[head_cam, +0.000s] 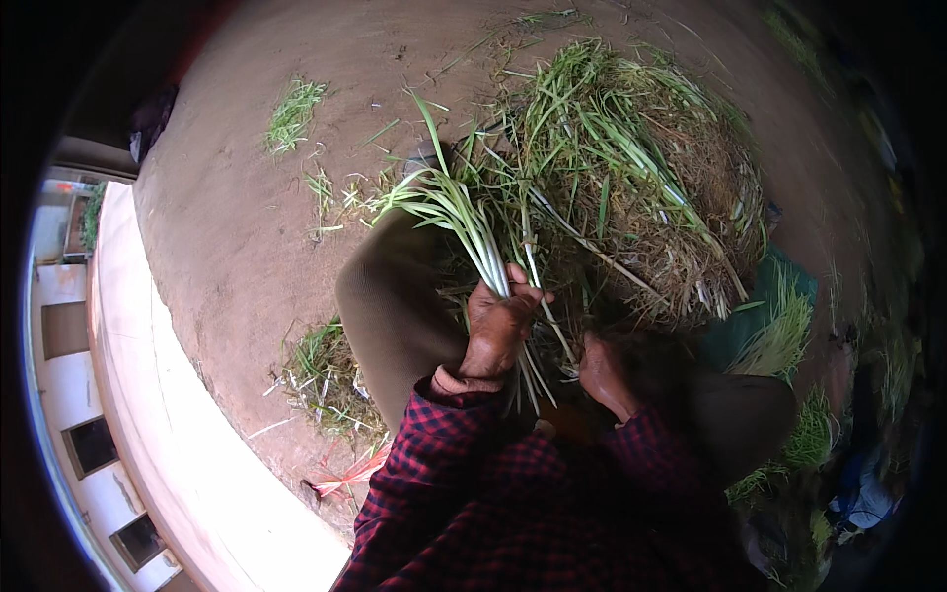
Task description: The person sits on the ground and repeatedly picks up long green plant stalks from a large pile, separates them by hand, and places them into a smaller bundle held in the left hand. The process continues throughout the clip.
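Note:
My left hand (494, 329) is closed around a bunch of green leafy stalks with white stems (473, 237), which look like chives or young garlic. Their leaves fan out above the fist and the thin stem ends stick out below it. A separate pale stalk (551, 322) slants past the left fingertips, its lower end beside my right hand (608, 376). The right fingers are curled and partly in shadow, so whether they pinch that stalk is unclear. Just beyond both hands lies a large heap of stalks with tangled, dry brown roots (651, 200).
My bent left knee (385, 288) stands left of the hands. Leaf scraps (329, 377) and pink plastic strings (355, 470) lie on the earthen ground (237, 222). To the right are a green sheet (780, 285) and cleaner bunches of greens (780, 333). A bright paved strip (185, 414) runs along the left.

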Motion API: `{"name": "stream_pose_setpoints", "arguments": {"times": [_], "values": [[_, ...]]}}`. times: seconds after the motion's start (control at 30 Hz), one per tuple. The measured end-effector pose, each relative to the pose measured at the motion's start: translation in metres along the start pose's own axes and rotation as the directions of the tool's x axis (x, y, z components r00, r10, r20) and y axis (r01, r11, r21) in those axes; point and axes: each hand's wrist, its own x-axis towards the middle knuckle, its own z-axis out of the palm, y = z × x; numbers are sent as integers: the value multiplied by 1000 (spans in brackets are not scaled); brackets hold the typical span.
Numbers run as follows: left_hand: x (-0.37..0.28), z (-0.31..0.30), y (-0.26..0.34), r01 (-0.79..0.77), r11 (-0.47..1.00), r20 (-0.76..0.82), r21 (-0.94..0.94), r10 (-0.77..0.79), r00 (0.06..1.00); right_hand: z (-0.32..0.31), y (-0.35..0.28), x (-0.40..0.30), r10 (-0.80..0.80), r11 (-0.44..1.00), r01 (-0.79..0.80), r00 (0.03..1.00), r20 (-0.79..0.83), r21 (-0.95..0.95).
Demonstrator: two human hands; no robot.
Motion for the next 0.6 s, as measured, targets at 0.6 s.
{"name": "stream_pose_setpoints", "arguments": {"times": [0.6], "values": [[-9, 2, -2, 4, 999, 113, 40, -8, 994, -126, -61, 62, -96, 991, 73, 972, -214, -115]]}}
